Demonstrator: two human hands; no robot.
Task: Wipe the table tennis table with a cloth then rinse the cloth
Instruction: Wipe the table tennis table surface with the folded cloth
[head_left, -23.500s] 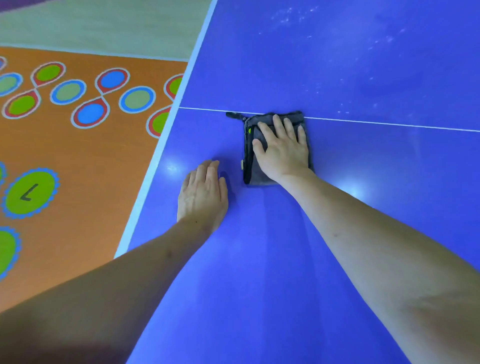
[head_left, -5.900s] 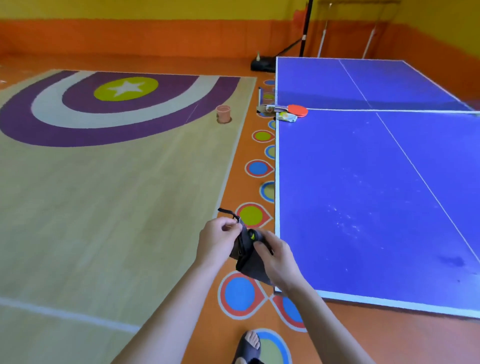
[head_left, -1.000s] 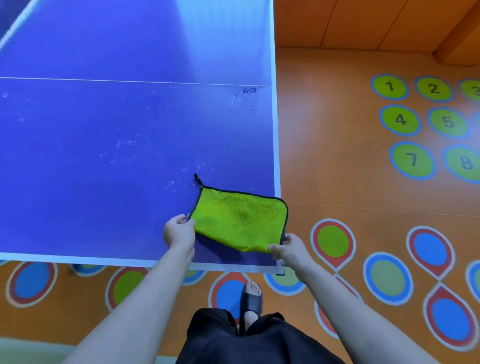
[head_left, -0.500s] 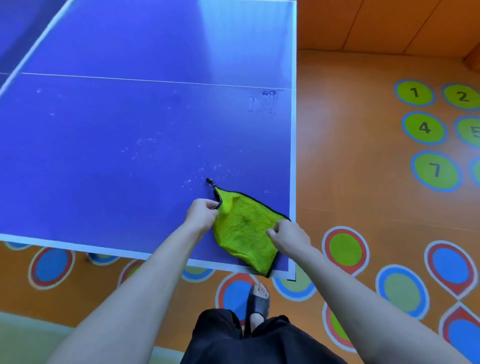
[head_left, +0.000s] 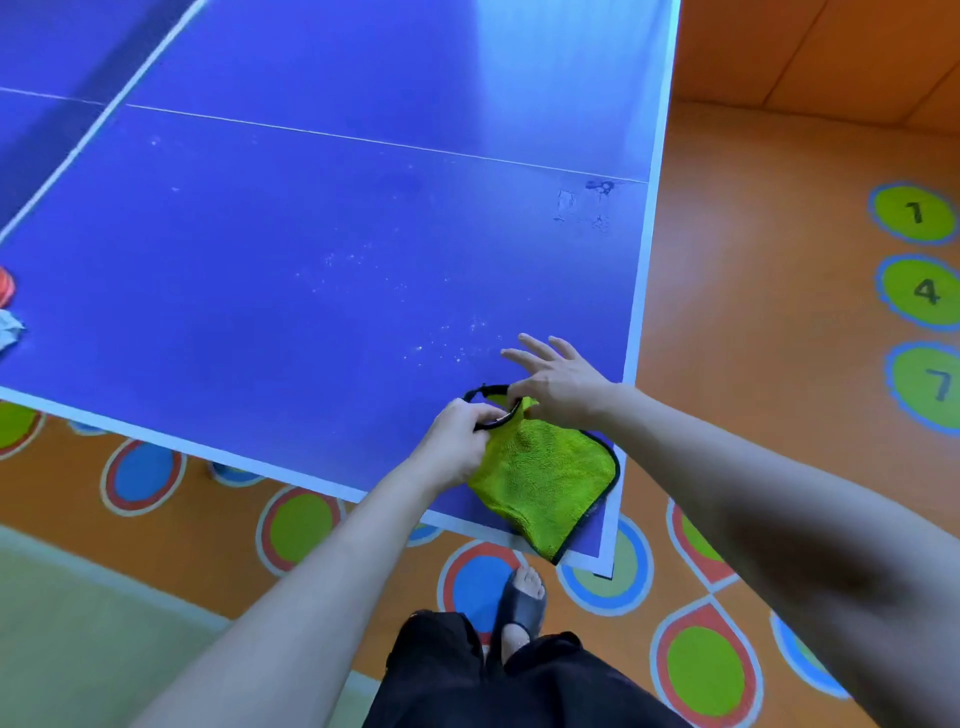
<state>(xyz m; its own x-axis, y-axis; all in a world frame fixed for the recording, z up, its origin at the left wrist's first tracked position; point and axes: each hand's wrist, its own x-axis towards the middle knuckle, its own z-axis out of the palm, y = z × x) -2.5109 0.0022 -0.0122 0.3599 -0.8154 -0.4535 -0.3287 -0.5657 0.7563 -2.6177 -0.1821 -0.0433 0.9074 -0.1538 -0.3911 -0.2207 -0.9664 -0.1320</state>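
Observation:
A lime-green cloth (head_left: 545, 478) with dark edging lies folded on the near right corner of the blue table tennis table (head_left: 322, 249); one tip hangs over the near edge. My left hand (head_left: 457, 441) grips its upper left corner by the black hanging loop. My right hand (head_left: 558, 379) pinches the same top corner with thumb and forefinger, the other fingers spread above the table. White specks and dust dot the blue surface just beyond my hands.
A scuffed patch (head_left: 587, 202) marks the table near its right edge. At the far left edge lie a red paddle (head_left: 5, 286) and a crumpled white thing (head_left: 9, 330). Orange floor with coloured and numbered circles (head_left: 914, 213) surrounds the table; my sandalled foot (head_left: 522, 597) stands below the corner.
My right hand has moved from the cloth's right corner up to the top corner beside my left hand. The cloth has folded over and settled on the table corner.

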